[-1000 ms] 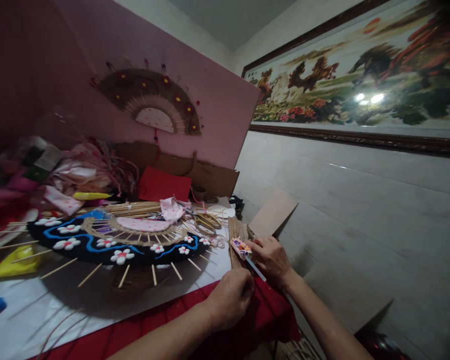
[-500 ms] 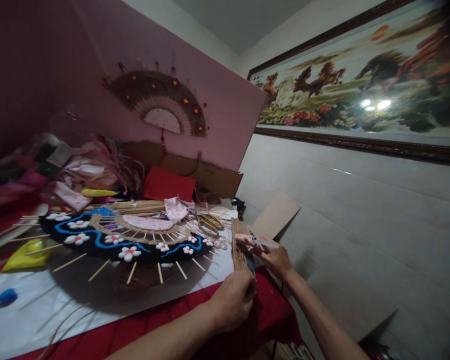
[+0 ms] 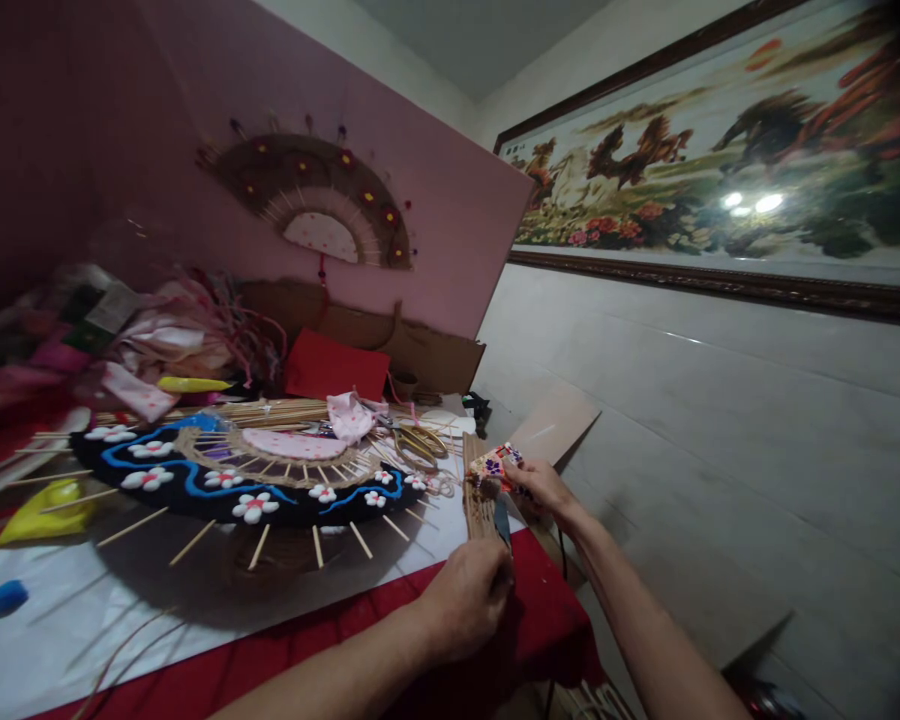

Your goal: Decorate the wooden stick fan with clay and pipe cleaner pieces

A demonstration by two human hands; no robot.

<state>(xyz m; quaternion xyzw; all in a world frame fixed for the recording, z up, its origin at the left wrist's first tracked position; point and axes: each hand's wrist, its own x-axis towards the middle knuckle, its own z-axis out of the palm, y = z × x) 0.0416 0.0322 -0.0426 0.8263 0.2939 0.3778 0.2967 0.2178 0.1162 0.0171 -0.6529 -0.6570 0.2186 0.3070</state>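
My left hand (image 3: 471, 592) is closed around the near end of a narrow brown cardboard piece (image 3: 477, 515) with a ridged surface, at the table's right edge. In my right hand (image 3: 544, 490) is a glue gun (image 3: 497, 462) with a flower print, its front end over the cardboard; whether it touches cannot be made out. A dark cord hangs below that hand. Left of both hands rests a fan-shaped craft (image 3: 217, 495), black with white flowers, a blue wavy line and thin wooden sticks jutting out.
Gold-handled scissors (image 3: 420, 445) lie behind the fan. A red card (image 3: 337, 365) leans at the back, near a heap of pink fabric (image 3: 169, 335). A yellow packet (image 3: 45, 512) and a blue lump (image 3: 7, 597) are at left. A flat board (image 3: 555, 430) leans against the tiled wall.
My right hand has turned and shifted slightly left and up, so the glue gun shows more of its flowered side. My left hand stays on the cardboard.
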